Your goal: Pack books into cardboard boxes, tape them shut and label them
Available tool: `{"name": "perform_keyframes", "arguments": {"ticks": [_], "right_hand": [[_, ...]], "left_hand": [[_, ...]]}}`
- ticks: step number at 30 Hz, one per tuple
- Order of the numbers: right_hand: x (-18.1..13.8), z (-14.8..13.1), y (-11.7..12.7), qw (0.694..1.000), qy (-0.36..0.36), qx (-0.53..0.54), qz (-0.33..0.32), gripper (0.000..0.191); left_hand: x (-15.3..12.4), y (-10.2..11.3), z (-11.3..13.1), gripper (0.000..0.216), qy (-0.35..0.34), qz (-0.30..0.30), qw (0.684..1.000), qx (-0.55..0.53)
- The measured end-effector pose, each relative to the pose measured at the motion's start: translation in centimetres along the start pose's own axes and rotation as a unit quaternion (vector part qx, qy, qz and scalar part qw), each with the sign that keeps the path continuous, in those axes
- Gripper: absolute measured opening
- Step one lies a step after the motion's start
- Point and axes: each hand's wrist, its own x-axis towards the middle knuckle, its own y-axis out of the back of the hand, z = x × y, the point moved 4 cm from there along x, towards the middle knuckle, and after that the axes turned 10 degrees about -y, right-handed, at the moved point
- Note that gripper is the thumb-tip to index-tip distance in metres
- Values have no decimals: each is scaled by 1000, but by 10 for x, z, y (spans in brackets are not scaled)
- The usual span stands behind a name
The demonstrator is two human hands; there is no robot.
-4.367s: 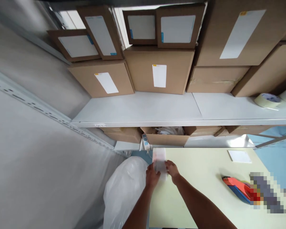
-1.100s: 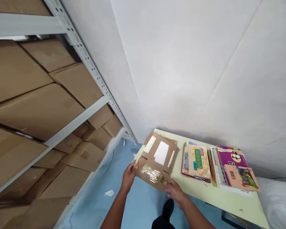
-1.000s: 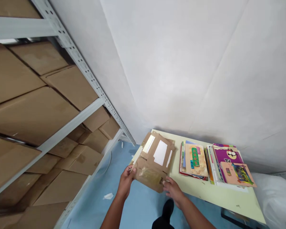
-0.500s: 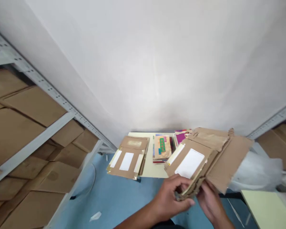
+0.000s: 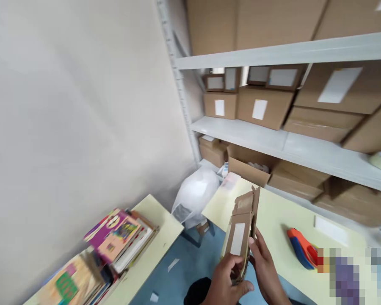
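Observation:
Both my hands grip a flat, folded cardboard mailer [image 5: 240,231] with a white label on its face, held upright on edge at the bottom centre. My left hand [image 5: 224,284] wraps round its lower end from the left. My right hand [image 5: 264,265] holds it from the right, fingers pressed to the back. The mailer is in the air between two pale yellow tables, over the blue floor.
A pale yellow table [image 5: 274,220] on the right carries an orange and blue tape dispenser [image 5: 300,248] and a white slip. Another table [image 5: 152,250] at lower left holds stacks of colourful books [image 5: 120,235]. A white plastic bag [image 5: 195,195] sits between them. Shelves [image 5: 288,146] hold cardboard boxes.
I have turned from the shelf table to the book table, picked a flat cardboard mailer off its stack with both hands, and swung back right toward the shelves. The mailer now stands upright on edge.

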Motion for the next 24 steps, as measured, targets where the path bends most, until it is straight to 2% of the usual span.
{"name": "perform_keyframes", "arguments": {"ticks": [3,7,10,12,14,16,20,22,24], "right_hand": [[14,7,23,997,-31,66,40,67],[36,5,44,991,-10,110,75,61],[55,-7,55,991,22,60,114,60],[66,-20,59,990,46,-8,133,59],[75,-38,61,985,74,-71,142,58],[83,-56,60,979,92,-109,147,59],[100,-78,55,983,62,-117,129,62],[106,-83,50,986,46,-120,110,62],[110,-89,44,986,51,-133,92,60]], "left_hand": [[26,-20,0,62,-6,-45,999,6],[50,-33,-10,65,6,-105,994,-16],[66,-37,-25,70,45,-176,982,-45],[82,-35,-25,74,58,-220,971,-67],[106,-28,-10,69,50,-234,967,-88],[137,-16,19,55,29,-223,967,-119],[207,10,84,43,-65,-218,959,-168],[238,23,96,36,-123,-200,966,-106],[261,30,89,33,-174,-205,963,8]]}}
